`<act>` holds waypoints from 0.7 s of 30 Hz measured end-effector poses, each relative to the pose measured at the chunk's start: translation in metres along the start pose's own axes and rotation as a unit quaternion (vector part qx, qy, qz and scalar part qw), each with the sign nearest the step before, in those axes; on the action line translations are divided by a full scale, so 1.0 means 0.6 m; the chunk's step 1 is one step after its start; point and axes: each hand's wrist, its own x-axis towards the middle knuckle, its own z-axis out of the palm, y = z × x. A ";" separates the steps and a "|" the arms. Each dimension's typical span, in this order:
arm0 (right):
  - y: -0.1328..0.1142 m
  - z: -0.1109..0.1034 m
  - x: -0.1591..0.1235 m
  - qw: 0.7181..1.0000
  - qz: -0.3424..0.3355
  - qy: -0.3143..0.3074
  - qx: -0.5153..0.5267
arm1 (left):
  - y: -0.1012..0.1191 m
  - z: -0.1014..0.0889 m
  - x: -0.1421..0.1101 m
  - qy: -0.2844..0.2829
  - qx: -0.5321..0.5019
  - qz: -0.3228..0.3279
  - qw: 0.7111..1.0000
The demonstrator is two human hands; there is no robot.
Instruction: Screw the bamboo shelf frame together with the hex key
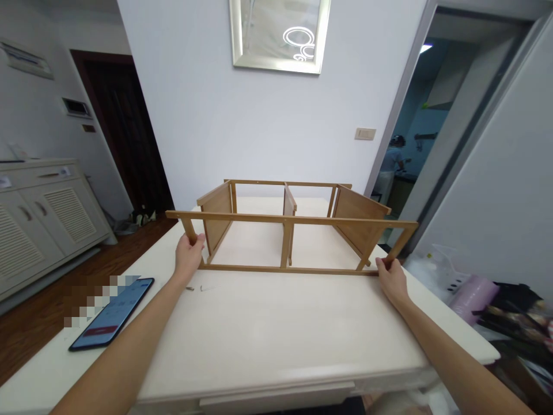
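- The wooden frame (286,246) lies on the white table (285,328), nearer the far edge than the near edge. It takes up most of the space between the left and right edges.
- The person's left hand (188,255) is closed around the post at the frame's near left end. The right hand (394,281) holds the post at the near right end.
- A lot looks done: the near side (242,217) and far side (263,183) are both there. Between them stand the left board (218,214), the middle board (289,199) and the right board (356,214).
- What is left is hard to say. The boards come close to the near side, but one cannot tell if they are fixed to it.
- Tiny bits (189,288) lie just in front of the frame's left end, maybe not used yet.
- A phone (114,317) lies by the table's left edge.
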 end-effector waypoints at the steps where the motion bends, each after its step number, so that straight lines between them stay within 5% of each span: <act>1: 0.002 -0.001 -0.002 1.000 0.000 0.005 -0.002 | 0.001 -0.002 -0.003 -0.002 -0.009 0.003 1.000; 11: 0.018 -0.009 -0.008 1.000 0.011 0.023 0.000 | -0.031 -0.018 -0.030 0.011 -0.121 -0.034 0.992; 17: 0.033 -0.011 -0.008 0.998 0.025 0.045 0.019 | -0.012 -0.026 -0.058 0.046 -0.120 -0.031 0.991; 21: 0.055 -0.046 -0.015 0.998 0.043 0.038 0.017 | -0.001 -0.033 -0.079 0.048 -0.116 -0.071 0.990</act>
